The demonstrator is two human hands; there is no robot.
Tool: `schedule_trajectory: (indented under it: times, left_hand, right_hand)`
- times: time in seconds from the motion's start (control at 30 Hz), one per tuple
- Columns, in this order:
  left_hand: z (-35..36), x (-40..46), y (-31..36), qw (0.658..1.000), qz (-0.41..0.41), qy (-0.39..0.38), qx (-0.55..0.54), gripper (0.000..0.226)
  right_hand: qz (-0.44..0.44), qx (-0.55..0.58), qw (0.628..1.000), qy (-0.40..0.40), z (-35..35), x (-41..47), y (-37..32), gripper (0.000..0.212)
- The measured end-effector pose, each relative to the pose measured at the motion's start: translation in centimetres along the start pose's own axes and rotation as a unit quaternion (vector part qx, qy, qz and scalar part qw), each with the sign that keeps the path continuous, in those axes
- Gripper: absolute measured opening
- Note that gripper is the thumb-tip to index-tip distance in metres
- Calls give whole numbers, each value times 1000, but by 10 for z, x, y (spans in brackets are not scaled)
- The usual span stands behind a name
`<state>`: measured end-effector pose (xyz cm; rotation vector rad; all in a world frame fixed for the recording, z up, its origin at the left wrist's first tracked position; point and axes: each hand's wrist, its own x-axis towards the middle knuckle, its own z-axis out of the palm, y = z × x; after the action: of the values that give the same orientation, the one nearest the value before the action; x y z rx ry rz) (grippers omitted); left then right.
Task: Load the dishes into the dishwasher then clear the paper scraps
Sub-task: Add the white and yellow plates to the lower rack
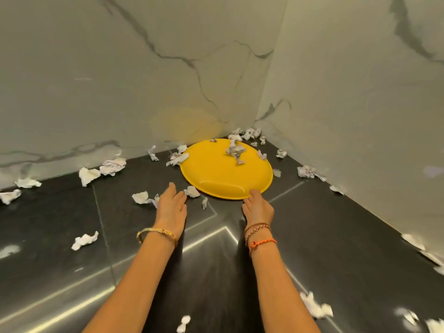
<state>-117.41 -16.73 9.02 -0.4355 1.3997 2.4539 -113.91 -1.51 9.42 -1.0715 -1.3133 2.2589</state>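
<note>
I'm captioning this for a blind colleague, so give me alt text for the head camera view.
Two open hands reach toward a yellow plate on a dark countertop in a marble-walled corner; the right hand touches its near rim, the left hand is beside it. Crumpled paper scraps litter the plate and counter.

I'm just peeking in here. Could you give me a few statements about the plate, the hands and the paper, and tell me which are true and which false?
1. The yellow plate lies on the dark counter near the corner of the marble walls. True.
2. The plate has nothing on it. False: crumpled paper scraps lie on it.
3. The right hand touches the plate's near rim. True.
4. The left hand holds a wad of paper in a tight grip. False: its fingers are straight and it holds nothing.
5. Both wrists are bare. False: both wear bracelets.
</note>
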Motion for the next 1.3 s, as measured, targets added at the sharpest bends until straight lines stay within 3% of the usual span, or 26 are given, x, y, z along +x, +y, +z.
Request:
schedule_trajectory:
  times: [0.03,0.13,0.2,0.23,0.3,0.37,0.47,0.53,0.63,0.87,1.0,1.07,1.13,1.27,1.3]
  left_hand:
    - [5,13,4,1000,0,1,-17,48]
    - [21,42,20,999,-15,19,-34,48]
    - [30,54,25,999,-34,25,-24,50]
    - [34,58,26,999,-43,19,-25,50]
    - [38,64,26,998,-56,13,-21,49]
    - [44,70,23,998,-61,16,-4,46]
    - [53,80,18,999,-47,20,20,42]
    - [59,89,14,999,-40,13,20,41]
    - [67,101,3,999,-24,5,21,42]
    - [70,103,7,997,-66,-26,6,47]
    - [56,100,5,995,-65,-75,-29,15]
    - [53,95,1,989,-28,-130,-66,25]
    - [53,88,-3,988,17,-137,-67,29]
    - [54,66,-8,986,16,-156,-53,58]
    - [56,60,-7,986,20,-162,-45,53]
  right_hand:
    - [-10,-38,999,14,1,12,-1,16]
    - [-16,-87,996,1,-10,38,2,21]
    - [-9,-56,997,-46,-16,46,2,64]
    - [-13,-49,996,-74,-16,50,1,70]
    - [-23,-75,990,-113,-9,60,-3,46]
    - [-30,-88,992,-88,0,69,-7,26]
    - [-36,-81,996,-14,9,79,-18,58]
    - [-29,-86,995,28,11,87,-27,66]
    - [4,27,1000,-13,2,106,-41,73]
    - [-44,64,994,-76,-14,115,-48,74]
    - [-118,41,989,-79,-14,112,-43,73]
    - [-148,-3,985,-87,-12,108,-36,72]
    - [-162,-27,983,-81,-12,105,-30,71]
    - [-124,7,990,-62,-22,96,-36,66]
    - [-108,16,992,-68,-25,91,-38,64]
